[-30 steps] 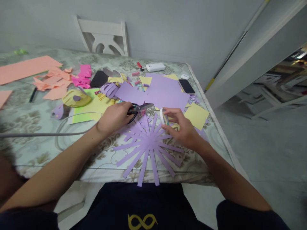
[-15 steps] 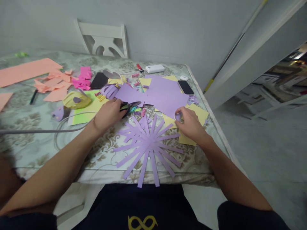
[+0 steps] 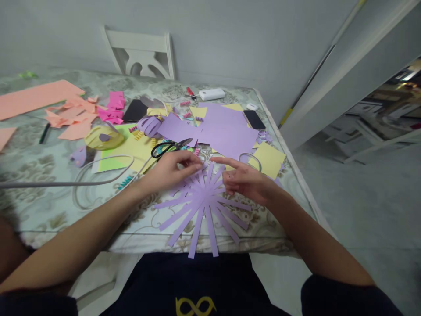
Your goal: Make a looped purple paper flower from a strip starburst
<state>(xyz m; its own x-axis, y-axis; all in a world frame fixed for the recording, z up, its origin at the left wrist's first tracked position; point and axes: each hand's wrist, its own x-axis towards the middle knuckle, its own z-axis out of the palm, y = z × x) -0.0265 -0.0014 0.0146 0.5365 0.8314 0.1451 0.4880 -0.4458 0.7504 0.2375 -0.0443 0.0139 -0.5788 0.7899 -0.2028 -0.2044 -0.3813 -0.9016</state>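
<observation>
A starburst of lilac paper strips (image 3: 206, 197) lies at the near edge of a floral-covered table (image 3: 138, 221), its lower tips reaching over the side. Above its far strips, a person's right hand (image 3: 247, 180) extends the index finger, the others curled; the left hand (image 3: 176, 169) bends thumb and fingers close together, facing it. Whether either pinches anything cannot be told. Just beyond the left hand rest black-handled scissors (image 3: 171, 147); beyond the right, a thin roll of tape (image 3: 259, 163) stands near yellow paper (image 3: 271, 160). Farther back lie a purple sheet (image 3: 226, 129), a smartphone (image 3: 254, 119) and a white power bank (image 3: 212, 94), before a white chair (image 3: 141, 41).
</observation>
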